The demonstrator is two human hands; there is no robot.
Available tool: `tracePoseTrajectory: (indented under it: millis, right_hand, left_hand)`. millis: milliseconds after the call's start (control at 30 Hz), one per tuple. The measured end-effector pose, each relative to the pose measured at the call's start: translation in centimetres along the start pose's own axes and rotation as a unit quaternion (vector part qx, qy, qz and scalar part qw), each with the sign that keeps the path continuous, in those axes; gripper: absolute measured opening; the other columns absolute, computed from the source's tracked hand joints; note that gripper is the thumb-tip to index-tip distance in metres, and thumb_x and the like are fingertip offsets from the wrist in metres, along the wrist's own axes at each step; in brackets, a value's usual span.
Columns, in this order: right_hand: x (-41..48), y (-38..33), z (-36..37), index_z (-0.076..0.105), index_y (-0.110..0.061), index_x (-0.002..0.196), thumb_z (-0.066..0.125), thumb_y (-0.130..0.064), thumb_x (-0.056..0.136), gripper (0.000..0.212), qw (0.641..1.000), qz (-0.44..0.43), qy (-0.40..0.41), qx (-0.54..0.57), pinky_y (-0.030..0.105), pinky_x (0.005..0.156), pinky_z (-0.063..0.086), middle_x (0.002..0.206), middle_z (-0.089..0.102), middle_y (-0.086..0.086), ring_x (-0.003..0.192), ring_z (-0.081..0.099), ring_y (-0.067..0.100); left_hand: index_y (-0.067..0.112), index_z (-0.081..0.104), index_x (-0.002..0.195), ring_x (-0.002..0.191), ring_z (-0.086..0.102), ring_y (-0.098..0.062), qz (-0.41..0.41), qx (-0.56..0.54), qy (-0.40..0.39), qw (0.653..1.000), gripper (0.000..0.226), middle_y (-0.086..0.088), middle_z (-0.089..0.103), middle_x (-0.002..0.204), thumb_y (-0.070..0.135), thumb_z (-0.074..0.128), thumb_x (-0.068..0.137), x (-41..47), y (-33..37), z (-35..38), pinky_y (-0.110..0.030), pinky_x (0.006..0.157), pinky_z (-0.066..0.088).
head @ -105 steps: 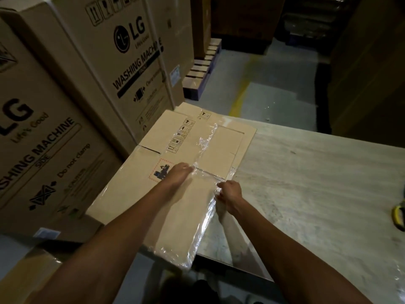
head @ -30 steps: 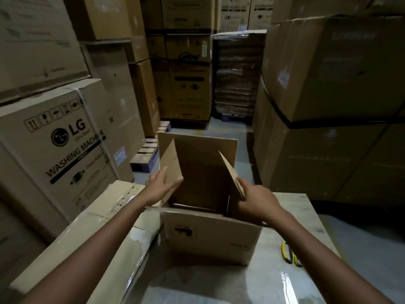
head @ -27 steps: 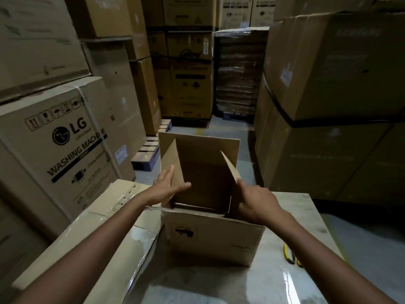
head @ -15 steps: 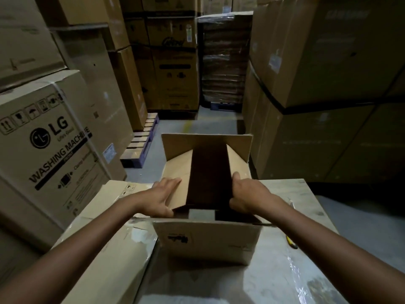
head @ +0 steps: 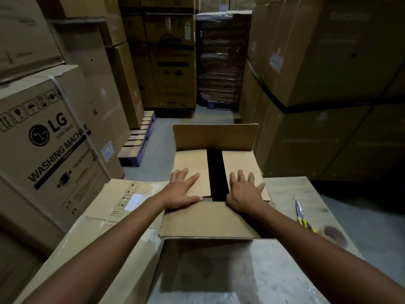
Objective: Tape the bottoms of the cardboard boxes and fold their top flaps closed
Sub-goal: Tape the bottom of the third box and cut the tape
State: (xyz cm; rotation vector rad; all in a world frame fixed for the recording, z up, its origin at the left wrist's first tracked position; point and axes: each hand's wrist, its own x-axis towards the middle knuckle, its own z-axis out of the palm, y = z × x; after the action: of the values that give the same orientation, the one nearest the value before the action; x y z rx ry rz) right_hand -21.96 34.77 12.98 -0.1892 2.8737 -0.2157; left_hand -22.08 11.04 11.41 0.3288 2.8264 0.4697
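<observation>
A small cardboard box point(head: 208, 220) stands upright on the table point(head: 285, 260). Its two side flaps lie folded flat over the opening, with a dark gap point(head: 215, 172) between them. My left hand point(head: 183, 189) presses flat on the left flap, fingers spread. My right hand point(head: 245, 191) presses flat on the right flap. The far flap point(head: 215, 137) stands upright. The near flap hangs out toward me, over the box's front.
A plastic-wrapped stack of flattened boxes point(head: 105, 227) lies on the table's left part. A yellow-handled cutter point(head: 301, 216) lies at the right. Large LG washing machine cartons point(head: 43, 145) stand left, more stacked cartons point(head: 328, 84) right and behind. A pallet point(head: 138, 141) lies on the floor.
The flat box was opened up and stood on the table. Both hands pushed the two side flaps down from upright to flat over the opening.
</observation>
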Motion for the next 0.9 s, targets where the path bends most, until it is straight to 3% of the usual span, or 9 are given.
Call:
tracePoseTrajectory:
  millis: [133,267,367,433,500,633,700,800,900]
  right_hand:
    - [-3.3,-0.3,0.9,0.005,-0.017,0.158,0.047,-0.033,0.089,0.082,1.0,0.007,0.006,-0.012,0.072,0.112,0.013,0.166,-0.002,0.011,0.149,0.001,0.047]
    - [-5.1,0.6,2.1,0.005,-0.019,0.158,0.046,-0.043,0.09,0.083,0.999,0.015,0.022,-0.033,0.068,0.112,0.019,0.166,0.0,0.01,0.149,0.004,0.044]
    - [-4.6,1.3,2.4,0.027,-0.028,0.15,0.031,-0.078,0.085,0.082,0.996,0.009,0.058,-0.065,0.065,0.106,0.024,0.16,0.02,0.008,0.143,0.02,0.04]
    - [-3.9,1.7,2.1,0.05,-0.032,0.132,0.017,-0.088,0.079,0.083,0.994,-0.008,0.083,-0.072,0.059,0.1,0.028,0.145,0.039,0.005,0.131,0.033,0.034]
    - [-2.6,2.2,1.8,0.058,-0.034,0.124,0.02,-0.081,0.086,0.071,0.992,-0.009,0.102,-0.07,0.058,0.101,0.027,0.14,0.044,0.002,0.128,0.035,0.031]
    - [0.9,2.2,2.3,0.036,-0.037,0.145,0.033,-0.069,0.092,0.062,0.988,0.124,0.092,-0.009,0.077,0.105,0.011,0.163,0.012,0.01,0.147,0.006,0.045]
    - [2.2,2.2,2.5,0.027,-0.036,0.15,0.034,-0.072,0.091,0.07,0.985,0.148,0.088,0.003,0.074,0.106,0.017,0.166,0.003,0.013,0.146,0.004,0.05]
    - [3.5,3.1,1.7,0.033,-0.036,0.148,0.038,-0.065,0.093,0.063,0.988,0.12,0.1,0.011,0.065,0.108,0.028,0.165,0.008,0.013,0.145,0.013,0.048]
    - [4.0,5.3,0.7,0.046,-0.034,0.143,0.048,-0.044,0.096,0.048,0.992,0.073,0.074,0.073,0.059,0.115,0.025,0.164,0.016,0.011,0.148,0.009,0.046]
  left_hand:
    - [0.035,0.046,0.141,0.138,0.015,-0.027,0.036,0.049,0.001,0.998,0.086,-0.007,0.03,0.148,0.087,0.047,0.072,-0.9,0.3,-0.2,-0.049,0.111,0.034]
    - [0.028,0.047,0.138,0.122,0.03,-0.021,0.059,0.095,0.089,0.99,0.072,0.001,0.042,0.13,0.075,0.05,0.084,-1.2,0.8,0.4,-0.04,0.091,0.048]
    - [0.029,0.039,0.144,0.132,0.026,-0.03,0.046,0.119,0.108,0.986,0.066,-0.005,0.031,0.143,0.067,0.046,0.09,-1.0,0.7,1.8,-0.045,0.099,0.043]
    - [0.034,0.021,0.155,0.149,-0.001,-0.033,0.025,0.097,0.085,0.991,0.072,-0.008,0.004,0.163,0.067,0.04,0.094,-0.2,0.2,2.6,-0.052,0.118,0.018]
    - [0.034,0.008,0.158,0.149,-0.023,-0.027,0.022,0.072,0.079,0.994,0.076,-0.006,-0.017,0.165,0.066,0.036,0.095,0.9,-0.3,2.6,-0.051,0.121,-0.001]
    - [0.031,0.011,0.158,0.15,-0.023,-0.023,0.036,0.056,0.085,0.994,0.073,-0.006,-0.015,0.165,0.063,0.035,0.097,2.9,-1.0,1.9,-0.048,0.121,0.001]
    - [0.03,0.012,0.158,0.151,-0.02,-0.023,0.03,0.051,0.087,0.994,0.071,-0.006,-0.01,0.166,0.062,0.033,0.098,3.6,-1.1,1.7,-0.047,0.122,0.002]
    - [0.027,0.026,0.156,0.153,-0.008,-0.023,0.023,-0.007,0.116,0.993,0.062,-0.006,0.006,0.166,0.053,0.036,0.101,4.5,-0.9,1.7,-0.045,0.121,0.007]
    - [0.017,0.058,0.135,0.147,0.018,-0.025,0.028,-0.151,0.202,0.967,0.038,-0.01,0.037,0.154,0.033,0.052,0.101,4.8,-0.5,2.2,-0.042,0.119,0.019]
